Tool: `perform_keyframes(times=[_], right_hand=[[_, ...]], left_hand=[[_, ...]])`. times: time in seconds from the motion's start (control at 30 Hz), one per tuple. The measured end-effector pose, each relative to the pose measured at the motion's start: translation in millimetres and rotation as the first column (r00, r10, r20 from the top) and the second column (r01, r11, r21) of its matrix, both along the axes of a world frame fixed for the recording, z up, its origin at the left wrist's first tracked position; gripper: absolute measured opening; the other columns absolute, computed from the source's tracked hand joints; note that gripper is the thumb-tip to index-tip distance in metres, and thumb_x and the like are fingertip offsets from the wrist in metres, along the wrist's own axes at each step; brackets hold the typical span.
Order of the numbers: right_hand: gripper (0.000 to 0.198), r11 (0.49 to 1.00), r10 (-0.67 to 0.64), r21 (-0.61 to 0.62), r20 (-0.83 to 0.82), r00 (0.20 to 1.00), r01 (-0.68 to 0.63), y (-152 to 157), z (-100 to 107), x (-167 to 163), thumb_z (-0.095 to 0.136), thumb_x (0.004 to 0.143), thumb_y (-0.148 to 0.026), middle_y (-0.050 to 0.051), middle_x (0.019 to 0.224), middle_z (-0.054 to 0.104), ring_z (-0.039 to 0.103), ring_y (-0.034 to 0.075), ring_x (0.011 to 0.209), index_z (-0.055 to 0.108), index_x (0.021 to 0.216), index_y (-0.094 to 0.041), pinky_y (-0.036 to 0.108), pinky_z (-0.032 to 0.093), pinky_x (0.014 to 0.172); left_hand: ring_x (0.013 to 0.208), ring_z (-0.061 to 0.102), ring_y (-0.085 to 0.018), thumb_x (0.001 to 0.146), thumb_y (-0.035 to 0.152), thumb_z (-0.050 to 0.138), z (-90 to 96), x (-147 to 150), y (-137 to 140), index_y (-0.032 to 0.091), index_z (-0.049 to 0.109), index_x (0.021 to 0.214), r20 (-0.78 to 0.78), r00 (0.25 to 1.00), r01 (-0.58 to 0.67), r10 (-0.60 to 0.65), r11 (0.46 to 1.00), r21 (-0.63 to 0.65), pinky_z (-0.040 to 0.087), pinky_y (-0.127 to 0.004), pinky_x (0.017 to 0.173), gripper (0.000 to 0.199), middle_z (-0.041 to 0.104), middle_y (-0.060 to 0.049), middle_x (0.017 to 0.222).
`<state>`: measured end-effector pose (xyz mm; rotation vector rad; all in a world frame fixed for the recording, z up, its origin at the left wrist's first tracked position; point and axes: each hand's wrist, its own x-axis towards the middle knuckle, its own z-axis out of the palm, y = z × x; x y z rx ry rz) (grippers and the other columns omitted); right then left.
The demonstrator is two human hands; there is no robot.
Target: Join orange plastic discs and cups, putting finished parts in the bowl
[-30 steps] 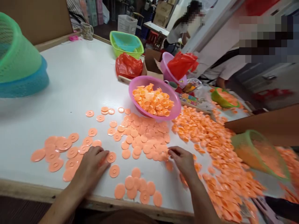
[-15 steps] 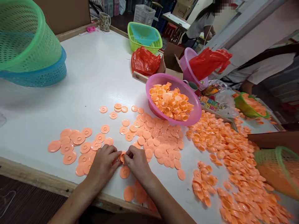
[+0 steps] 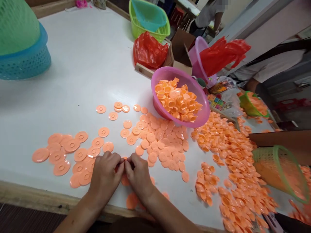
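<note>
My left hand [image 3: 107, 171] and my right hand [image 3: 138, 173] meet at the fingertips near the front of the table. Both are closed in a pinch around a small orange plastic cup [image 3: 125, 158], most of it hidden by the fingers. Left of my left hand lie several larger orange saucer-like discs [image 3: 80, 154], each with a raised ring. Smaller orange discs [image 3: 167, 142] spread in a thick layer beyond my right hand. More orange discs [image 3: 132, 200] lie below my wrists, partly covered by the right forearm.
A pink basin [image 3: 181, 121] holds many orange cup-like pieces. Loose pieces [image 3: 233, 158] form a long heap at right, beside a tipped green basket [image 3: 277, 171]. Stacked baskets [image 3: 24, 66] stand at far left. A red bag [image 3: 150, 51] and cardboard box [image 3: 181, 48] are behind; people work beyond.
My fingertips have come closer together, covering more of the orange cup. The whole view has shifted, so the table's things sit a little higher and further left.
</note>
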<state>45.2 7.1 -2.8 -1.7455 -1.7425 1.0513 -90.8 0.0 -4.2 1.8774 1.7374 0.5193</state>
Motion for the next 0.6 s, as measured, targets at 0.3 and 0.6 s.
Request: perform_keyframes(times=[0.3,0.6], right_hand=[[0.016,0.964,-0.243,-0.196,-0.383,0.891,0.179,60,42,47,0.06,0.078,-0.029,-0.005,0.048,0.054,0.051,0.01,0.038,0.056,0.067,-0.019,0.02,0.04,0.038],[0.028,0.854,-0.508,0.273,0.25,0.825,0.443,52,104,264,0.057,0.076,-0.037,0.004,0.073,0.07,0.064,0.018,0.066,0.072,0.088,-0.017,0.027,0.049,0.058]], left_hand=[[0.086,0.066,-0.018,0.091,0.048,0.053,-5.8,-25,-11,0.028,0.066,0.105,0.213,0.977,0.006,-0.029,0.994,0.108,0.052,-0.026,0.069,0.028,0.072,-0.001,0.098],[0.102,0.06,-0.032,0.087,0.049,0.047,-37.5,-15,-30,0.029,0.076,0.097,-0.077,0.955,0.295,-0.288,0.949,0.109,0.043,-0.043,0.08,0.036,0.07,-0.008,0.107]])
